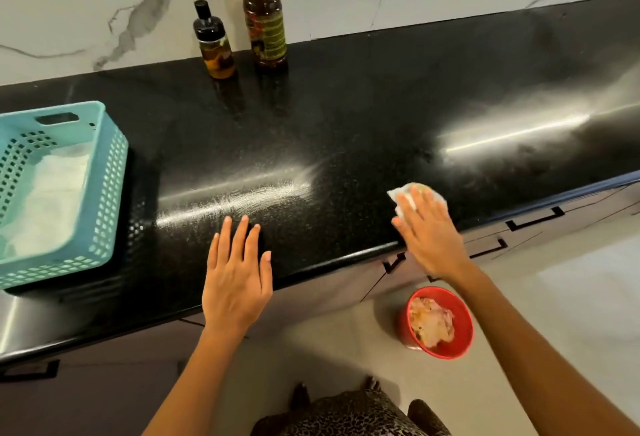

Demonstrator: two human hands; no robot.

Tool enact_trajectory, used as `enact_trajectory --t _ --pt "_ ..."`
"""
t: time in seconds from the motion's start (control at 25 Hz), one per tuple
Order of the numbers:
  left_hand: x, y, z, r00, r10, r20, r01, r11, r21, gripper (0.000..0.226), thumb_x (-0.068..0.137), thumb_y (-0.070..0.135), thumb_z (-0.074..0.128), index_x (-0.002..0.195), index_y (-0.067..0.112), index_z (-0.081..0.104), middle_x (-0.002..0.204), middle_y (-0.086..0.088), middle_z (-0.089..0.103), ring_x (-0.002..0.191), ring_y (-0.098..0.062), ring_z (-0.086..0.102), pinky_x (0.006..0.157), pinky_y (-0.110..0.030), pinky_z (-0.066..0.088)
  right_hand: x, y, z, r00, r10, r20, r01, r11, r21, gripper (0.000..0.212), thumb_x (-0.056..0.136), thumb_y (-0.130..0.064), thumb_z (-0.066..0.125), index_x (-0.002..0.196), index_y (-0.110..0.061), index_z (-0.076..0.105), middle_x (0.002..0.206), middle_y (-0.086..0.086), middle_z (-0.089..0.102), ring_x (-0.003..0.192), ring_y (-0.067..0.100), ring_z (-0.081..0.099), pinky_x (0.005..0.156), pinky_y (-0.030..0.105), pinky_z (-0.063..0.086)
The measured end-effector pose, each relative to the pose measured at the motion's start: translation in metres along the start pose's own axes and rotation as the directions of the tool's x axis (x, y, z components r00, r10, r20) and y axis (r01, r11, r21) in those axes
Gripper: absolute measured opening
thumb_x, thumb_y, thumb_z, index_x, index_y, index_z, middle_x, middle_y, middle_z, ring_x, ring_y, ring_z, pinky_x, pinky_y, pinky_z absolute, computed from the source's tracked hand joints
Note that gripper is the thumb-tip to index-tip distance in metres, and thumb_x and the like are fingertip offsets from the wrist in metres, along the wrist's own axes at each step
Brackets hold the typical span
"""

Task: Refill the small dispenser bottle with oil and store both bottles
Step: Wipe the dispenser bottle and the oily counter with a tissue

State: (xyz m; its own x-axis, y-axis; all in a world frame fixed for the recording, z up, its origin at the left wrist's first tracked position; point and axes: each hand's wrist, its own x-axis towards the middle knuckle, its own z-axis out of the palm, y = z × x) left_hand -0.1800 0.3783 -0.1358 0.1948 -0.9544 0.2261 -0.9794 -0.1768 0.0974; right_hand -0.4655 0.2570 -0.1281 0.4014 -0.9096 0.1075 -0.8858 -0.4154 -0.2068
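Observation:
A small dispenser bottle [214, 44] with a black cap and amber oil stands at the back of the black counter [363, 100]. Just to its right stands a tall oil bottle [265, 20] with a yellow-green top and dark oil. Both are upright against the marble wall, far from my hands. My left hand [237, 276] lies flat on the counter's front edge, fingers apart, holding nothing. My right hand [427, 231] presses a crumpled white tissue [405, 195] onto the counter near the front edge, to the right.
A teal perforated basket [114, 172] with a white lining sits at the counter's left end. On the floor below stands a red bin [462, 335] with used tissues in it. Cabinet drawers with black handles [535, 221] run under the counter. A smeared streak shines on the counter ahead of my left hand.

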Motion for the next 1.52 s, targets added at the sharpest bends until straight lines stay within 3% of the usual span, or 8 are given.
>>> enact_trajectory --t 0.12,0.32,0.48,0.72,1.0,1.12,1.28,1.52 --pt "0.0 0.001 0.0 1.0 -0.006 0.001 0.006 1.0 0.009 0.053 0.093 0.035 0.025 0.131 0.005 0.048 0.143 -0.013 0.042 0.14 -0.03 0.024 0.113 -0.043 0.02 0.052 -0.009 0.005 0.974 0.173 0.149 -0.175 0.985 0.001 0.068 0.091 -0.061 0.017 0.146 -0.021 0.02 0.155 0.012 0.012 0.142 0.032 0.006 0.114 0.048 0.006" --pt "0.0 0.0 0.001 1.0 -0.009 -0.016 0.009 1.0 0.012 0.052 0.091 0.034 0.027 0.13 0.006 0.048 0.143 -0.014 0.042 0.139 -0.032 0.026 0.111 -0.043 0.022 0.066 -0.108 0.025 0.964 -0.179 0.197 0.167 0.983 0.079 0.062 0.093 -0.056 0.027 0.145 -0.024 0.023 0.155 0.012 0.013 0.143 0.032 0.006 0.115 0.05 0.008" --pt "0.0 -0.001 0.003 1.0 -0.012 -0.013 0.012 1.0 0.012 0.052 0.091 0.034 0.027 0.132 0.007 0.047 0.146 -0.013 0.038 0.141 -0.03 0.02 0.113 -0.043 0.019 -0.002 -0.123 0.025 0.926 -0.378 0.017 0.365 0.903 0.226 0.044 0.086 -0.02 0.036 0.118 -0.005 0.061 0.124 0.016 0.06 0.117 0.034 0.055 0.093 0.043 0.048" --pt "-0.006 0.019 -0.003 0.995 0.038 -0.093 -0.042 0.998 -0.042 0.052 0.091 0.031 0.034 0.135 0.006 0.039 0.151 -0.017 0.025 0.143 -0.034 0.007 0.116 -0.05 0.006 -0.039 -0.046 -0.02 0.97 0.239 -0.053 -0.18 0.842 0.509 0.03 0.08 0.007 0.053 0.095 -0.009 0.073 0.099 0.006 0.072 0.096 0.02 0.065 0.088 0.023 0.046" --pt "0.008 0.153 -0.008 0.878 0.477 -0.038 -0.475 0.861 -0.182 0.055 0.085 0.033 0.048 0.134 0.01 0.04 0.151 -0.013 0.028 0.143 -0.031 0.009 0.115 -0.047 0.01 -0.102 0.006 -0.037 0.778 0.627 0.033 -0.481 0.561 0.674 0.015 0.079 -0.016 0.072 0.093 -0.019 0.067 0.075 -0.018 0.058 0.071 -0.002 0.057 0.062 0.015 0.044" --pt "0.029 0.194 -0.005 0.791 0.612 -0.023 -0.605 0.774 -0.186 0.055 0.084 0.033 0.047 0.132 0.007 0.044 0.149 -0.014 0.031 0.142 -0.031 0.011 0.116 -0.046 0.009 -0.13 0.044 -0.022 0.588 0.788 0.18 -0.632 0.31 0.71 0.015 0.081 -0.011 0.069 0.095 -0.015 0.07 0.08 -0.009 0.061 0.065 -0.002 0.052 0.056 0.012 0.043" --pt "0.061 0.253 0.013 0.652 0.758 -0.002 -0.75 0.644 -0.153 0.056 0.083 0.032 0.05 0.131 0.004 0.045 0.148 -0.018 0.032 0.141 -0.036 0.016 0.115 -0.05 0.014 -0.163 0.096 0.018 0.325 0.877 0.353 -0.697 -0.031 0.716 0.02 0.082 0.004 0.06 0.095 -0.006 0.07 0.087 0.004 0.062 0.073 0.012 0.055 0.072 0.031 0.048" --pt "0.077 0.311 0.042 0.443 0.896 -0.026 -0.894 0.44 -0.08 0.054 0.085 0.031 0.05 0.132 0.004 0.043 0.148 -0.02 0.031 0.14 -0.039 0.018 0.114 -0.052 0.018 -0.179 0.154 0.089 0.121 0.916 0.382 -0.724 -0.182 0.666 0.019 0.075 -0.005 0.071 0.093 -0.006 0.067 0.086 0.009 0.065 0.082 0.024 0.06 0.074 0.033 0.049"
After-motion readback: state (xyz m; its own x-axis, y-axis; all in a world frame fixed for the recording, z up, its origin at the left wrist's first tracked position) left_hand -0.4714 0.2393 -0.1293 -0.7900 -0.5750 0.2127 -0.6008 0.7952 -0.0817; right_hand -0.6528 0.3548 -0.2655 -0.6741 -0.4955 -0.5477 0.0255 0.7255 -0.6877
